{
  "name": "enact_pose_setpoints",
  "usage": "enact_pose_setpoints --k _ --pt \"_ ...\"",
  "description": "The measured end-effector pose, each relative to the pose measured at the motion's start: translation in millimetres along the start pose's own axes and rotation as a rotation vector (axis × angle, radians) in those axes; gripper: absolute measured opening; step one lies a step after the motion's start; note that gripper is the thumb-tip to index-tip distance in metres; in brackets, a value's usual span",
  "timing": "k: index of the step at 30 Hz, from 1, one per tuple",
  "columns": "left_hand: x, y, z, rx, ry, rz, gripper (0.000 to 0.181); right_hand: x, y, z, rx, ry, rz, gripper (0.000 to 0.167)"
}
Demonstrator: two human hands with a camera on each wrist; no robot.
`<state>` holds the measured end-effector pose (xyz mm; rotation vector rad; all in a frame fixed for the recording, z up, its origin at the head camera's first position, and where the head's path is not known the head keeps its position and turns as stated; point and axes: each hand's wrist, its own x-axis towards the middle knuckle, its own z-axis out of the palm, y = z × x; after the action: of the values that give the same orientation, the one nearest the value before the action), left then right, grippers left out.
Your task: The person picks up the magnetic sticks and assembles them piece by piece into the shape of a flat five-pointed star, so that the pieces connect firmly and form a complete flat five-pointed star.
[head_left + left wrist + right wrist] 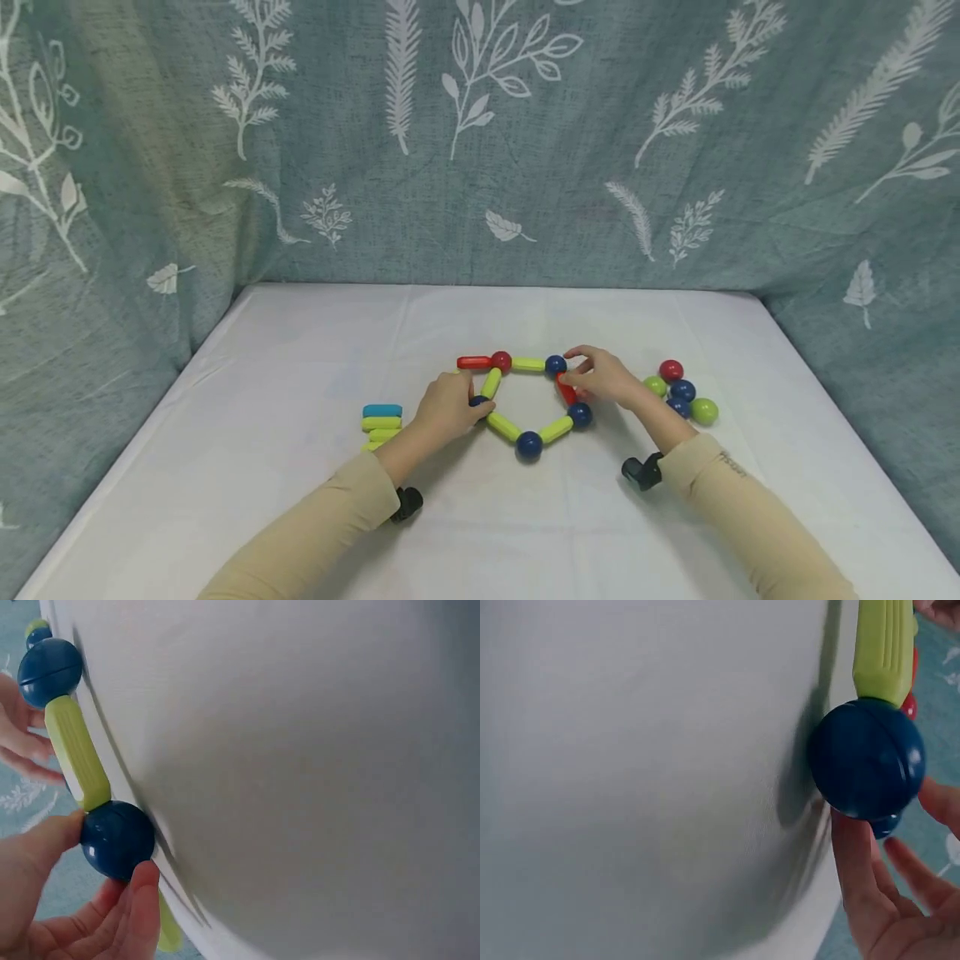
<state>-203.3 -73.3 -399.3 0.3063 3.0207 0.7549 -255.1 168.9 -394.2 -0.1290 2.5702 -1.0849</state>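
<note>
On the table, several yellow-green rods (528,364) and blue balls (528,445) form a five-sided ring with a red ball (501,361) at its far left corner. Pointing left from that ball is a red rod (474,362). My left hand (446,406) pinches the ring's left blue ball (118,840) between thumb and fingers. At the right side my right hand (600,377) holds another red rod (567,390), which links two blue balls. Its fingertips lie close to the far blue ball (556,365). The nearer blue ball (868,759) partly hides this grip in the right wrist view.
Left of my left hand lies a stack of blue and yellow-green rods (382,411), partly behind the forearm. Several loose balls (704,411), red, green and blue, sit beyond my right wrist. A patterned curtain (420,225) hangs behind the white-covered table (315,350).
</note>
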Motion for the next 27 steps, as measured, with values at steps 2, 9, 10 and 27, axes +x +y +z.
enact_pose_setpoints --k 2,9,10,27 --pt "0.3 2.1 0.2 0.03 0.001 -0.013 0.036 6.3 -2 3 -0.012 -0.01 0.011 0.05" --pt "4.2 6.2 -2.2 0.105 -0.01 -0.013 0.031 13.6 -6 6 -0.055 0.015 0.029 0.038" --pt "5.4 5.5 -3.1 0.104 -0.008 -0.013 0.029 12.1 -6 6 -0.04 0.018 0.036 0.036" --pt "44.1 -5.1 -7.7 -0.013 -0.061 0.028 0.021 -40.7 6 7 -0.101 -0.043 -0.033 0.024"
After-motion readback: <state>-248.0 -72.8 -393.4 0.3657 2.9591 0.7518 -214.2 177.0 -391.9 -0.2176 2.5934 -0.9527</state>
